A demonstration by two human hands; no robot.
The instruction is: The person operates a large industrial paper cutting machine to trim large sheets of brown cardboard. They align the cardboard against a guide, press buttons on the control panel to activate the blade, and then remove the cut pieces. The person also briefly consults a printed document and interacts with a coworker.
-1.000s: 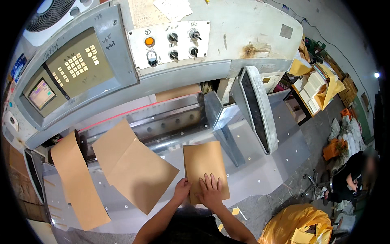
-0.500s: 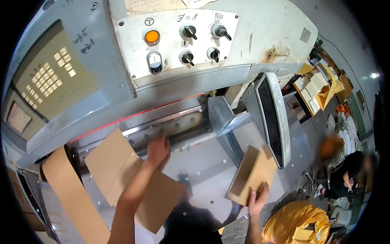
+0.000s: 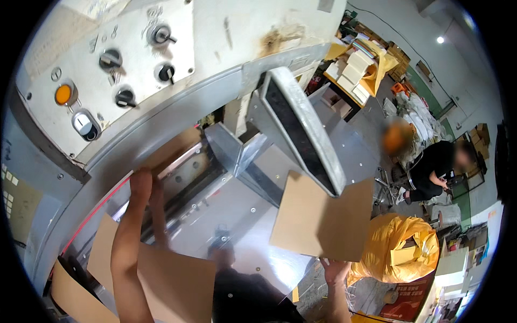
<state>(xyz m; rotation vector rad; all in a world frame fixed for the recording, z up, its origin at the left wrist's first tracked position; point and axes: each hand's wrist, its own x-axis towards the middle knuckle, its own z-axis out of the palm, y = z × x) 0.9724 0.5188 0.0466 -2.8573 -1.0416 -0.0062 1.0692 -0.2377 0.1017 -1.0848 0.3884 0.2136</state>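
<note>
My right hand (image 3: 336, 272) grips the lower edge of brown cardboard (image 3: 318, 226), which it holds up at the right beside the metal table (image 3: 245, 215). Two upper corners show on this cardboard; I cannot tell whether it is one folded piece or several sheets. My left hand (image 3: 141, 184) reaches far forward to the machine's slot, its fingers mostly hidden. A brown surface (image 3: 175, 148) shows in the slot right beside those fingers; whether they hold it is unclear. Under my left forearm lie overlapping cardboard sheets (image 3: 175, 280), with a long cardboard strip (image 3: 75, 293) to their left.
An angled metal guide (image 3: 237, 148) stands on the table. Beyond it a grey-framed dark panel (image 3: 301, 129) juts out. The control panel (image 3: 116, 81) has knobs and an orange button. A yellow sack (image 3: 401, 250) stands at the right, and a seated person (image 3: 431, 172) is farther back.
The view has swung right. My left hand has moved forward to the slot. My right hand has turned the cardboard, so more of its broad face shows.
</note>
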